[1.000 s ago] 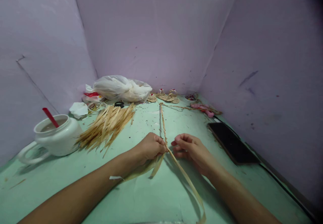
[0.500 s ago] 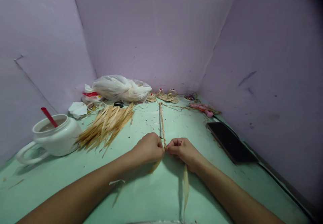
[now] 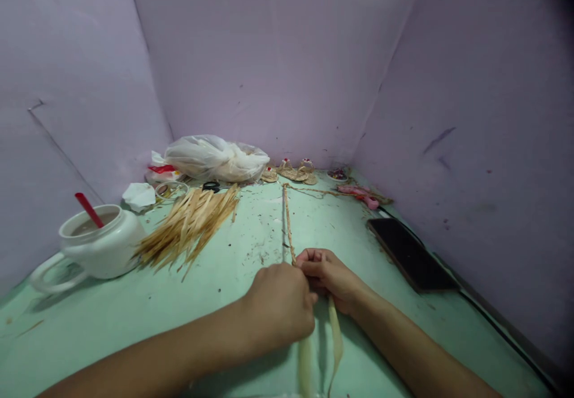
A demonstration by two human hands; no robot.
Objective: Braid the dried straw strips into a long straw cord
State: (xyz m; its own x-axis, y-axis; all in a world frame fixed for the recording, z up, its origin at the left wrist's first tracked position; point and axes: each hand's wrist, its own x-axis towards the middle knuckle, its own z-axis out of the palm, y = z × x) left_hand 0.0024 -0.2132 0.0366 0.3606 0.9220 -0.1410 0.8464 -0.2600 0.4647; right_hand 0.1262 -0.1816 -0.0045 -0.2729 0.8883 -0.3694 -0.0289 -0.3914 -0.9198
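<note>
A thin braided straw cord (image 3: 288,222) stretches from the far part of the green table toward me and ends at my hands. My right hand (image 3: 325,272) pinches the cord's near end, and a pale flat fibre strip (image 3: 335,332) hangs below it. Just left of and nearer than it, my left hand (image 3: 280,305) is closed in a fist, its back turned to me. A second pale strip (image 3: 305,365), blurred, trails down from under the left hand. The left fingertips are mostly hidden.
Dry straw strips (image 3: 191,224) lie in a bundle on the left, beside a white mug (image 3: 101,245) with a red stick. Farther back are a plastic bag (image 3: 215,158), black scissors (image 3: 210,187) and small woven pieces (image 3: 293,174). A phone (image 3: 412,254) lies at right near a cable.
My left hand has moved right and toward me, now overlapping the near side of my right hand, with a strip below it. The right hand has stayed at the cord's end.
</note>
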